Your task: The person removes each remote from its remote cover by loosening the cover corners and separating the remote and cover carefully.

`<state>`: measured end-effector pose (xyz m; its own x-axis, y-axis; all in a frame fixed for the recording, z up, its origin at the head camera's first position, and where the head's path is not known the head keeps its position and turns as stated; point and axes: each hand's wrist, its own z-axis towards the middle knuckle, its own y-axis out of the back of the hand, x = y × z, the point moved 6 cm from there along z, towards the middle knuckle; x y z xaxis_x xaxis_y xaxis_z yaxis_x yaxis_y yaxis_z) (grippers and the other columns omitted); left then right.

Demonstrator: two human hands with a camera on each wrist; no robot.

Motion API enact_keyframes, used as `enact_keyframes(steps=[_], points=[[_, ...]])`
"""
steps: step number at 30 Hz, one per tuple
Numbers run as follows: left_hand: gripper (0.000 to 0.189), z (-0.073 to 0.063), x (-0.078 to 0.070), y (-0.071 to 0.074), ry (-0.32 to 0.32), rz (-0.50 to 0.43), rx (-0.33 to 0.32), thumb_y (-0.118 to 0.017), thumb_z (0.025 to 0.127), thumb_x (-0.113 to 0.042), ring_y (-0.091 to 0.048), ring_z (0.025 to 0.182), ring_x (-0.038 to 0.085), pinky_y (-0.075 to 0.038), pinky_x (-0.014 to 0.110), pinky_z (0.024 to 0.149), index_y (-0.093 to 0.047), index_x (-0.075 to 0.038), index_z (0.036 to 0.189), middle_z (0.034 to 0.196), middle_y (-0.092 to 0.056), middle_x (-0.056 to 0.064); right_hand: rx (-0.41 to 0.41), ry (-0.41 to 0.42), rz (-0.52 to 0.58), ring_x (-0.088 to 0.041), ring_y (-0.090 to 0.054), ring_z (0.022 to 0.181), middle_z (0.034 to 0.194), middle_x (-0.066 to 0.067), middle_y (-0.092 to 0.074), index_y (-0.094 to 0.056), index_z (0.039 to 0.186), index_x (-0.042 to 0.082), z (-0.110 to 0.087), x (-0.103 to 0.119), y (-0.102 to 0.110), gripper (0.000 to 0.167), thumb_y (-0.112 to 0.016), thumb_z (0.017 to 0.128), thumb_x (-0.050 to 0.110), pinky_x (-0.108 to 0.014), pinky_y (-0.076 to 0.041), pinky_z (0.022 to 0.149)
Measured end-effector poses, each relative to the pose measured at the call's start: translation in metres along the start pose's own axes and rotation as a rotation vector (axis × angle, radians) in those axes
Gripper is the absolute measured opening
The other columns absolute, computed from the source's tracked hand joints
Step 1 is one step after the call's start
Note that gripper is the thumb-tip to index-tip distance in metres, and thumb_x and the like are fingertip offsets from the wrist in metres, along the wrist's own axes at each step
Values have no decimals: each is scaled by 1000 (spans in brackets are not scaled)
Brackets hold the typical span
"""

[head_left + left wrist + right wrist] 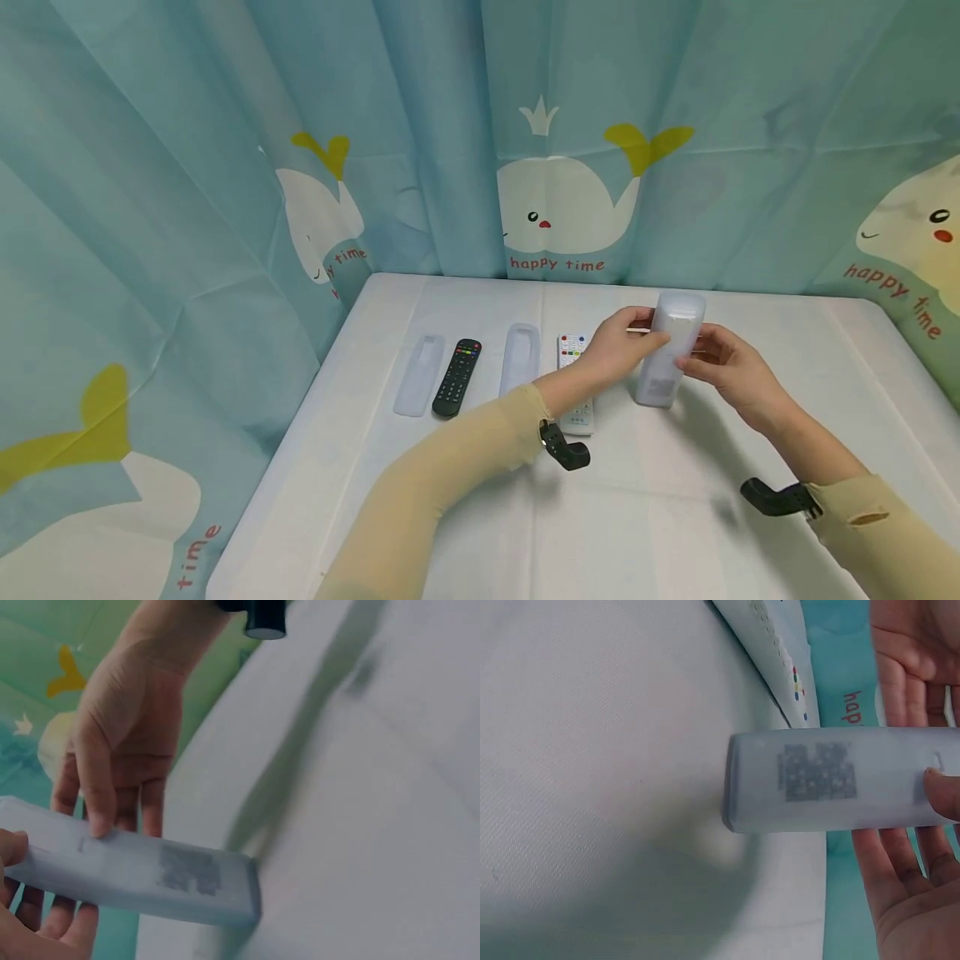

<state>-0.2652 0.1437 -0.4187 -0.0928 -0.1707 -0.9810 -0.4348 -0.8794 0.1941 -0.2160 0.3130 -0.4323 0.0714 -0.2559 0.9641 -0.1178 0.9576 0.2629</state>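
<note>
Both hands hold a remote control in a translucent cover (666, 367) tilted upright over the right part of the table, its back towards me. My left hand (618, 348) grips its left side, thumb across the back. At the opposite edge, my right hand (731, 367) pinches it between thumb and fingers. Through the cover a dark label patch (819, 772) shows near the lower end in the right wrist view. Under the left forearm lies a white remote control (576, 417), partly hidden, with coloured buttons at its top.
On the white table (810, 400), a black remote control (457, 379) lies between two translucent covers, one cover (420, 375) to its left and another cover (521, 358) to its right, partly behind the left sleeve. A blue whale-print curtain (442, 167) hangs along the table's far edge.
</note>
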Motion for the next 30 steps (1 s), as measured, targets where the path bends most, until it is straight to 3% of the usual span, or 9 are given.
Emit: enact_keyframes(steps=[3,6,14,17,23,30], points=[[39,1,-6,1,-38,-3,-17,-69,100,-24,-64,102,5,-52,20,87,-60,-9,135,121,-64,-5,-7,0,-13,-5,-60,103,115,9,-61,-53,134,17,-1,1,1,38,-68,100,8,-17,-53,85],[38,1,-7,0,-34,5,-19,-70,100,-24,-64,100,4,-53,20,86,-61,-9,134,120,-65,-6,-39,7,-35,-3,-60,105,118,10,-60,-53,134,16,-1,6,4,36,-67,101,13,-16,-53,85],[37,-1,-8,-1,-29,20,-18,-70,100,-25,-63,96,2,-52,20,86,-62,-11,134,119,-65,-7,-209,125,225,-7,-63,103,119,2,-64,-63,133,6,1,30,15,38,-70,96,2,-15,-55,82],[38,-2,-10,-1,-33,8,-11,-70,100,-26,-62,96,2,-52,20,86,-62,-12,134,118,-65,-8,-251,157,258,-7,-64,101,118,3,-66,-63,136,3,1,33,15,41,-69,96,-1,-17,-55,81],[39,-5,-13,-2,-64,-14,10,-68,101,-31,-61,98,2,-52,22,86,-61,-16,137,118,-64,-10,-307,207,259,-8,-66,99,118,2,-68,-63,135,-3,0,39,16,39,-68,96,-1,-17,-56,80],[38,-4,-12,-1,-65,12,14,-67,101,-34,-62,100,1,-52,21,87,-63,-17,136,119,-65,-11,-349,191,221,-8,-68,93,110,2,-70,-69,124,-5,1,41,17,30,-72,95,4,-18,-56,79]])
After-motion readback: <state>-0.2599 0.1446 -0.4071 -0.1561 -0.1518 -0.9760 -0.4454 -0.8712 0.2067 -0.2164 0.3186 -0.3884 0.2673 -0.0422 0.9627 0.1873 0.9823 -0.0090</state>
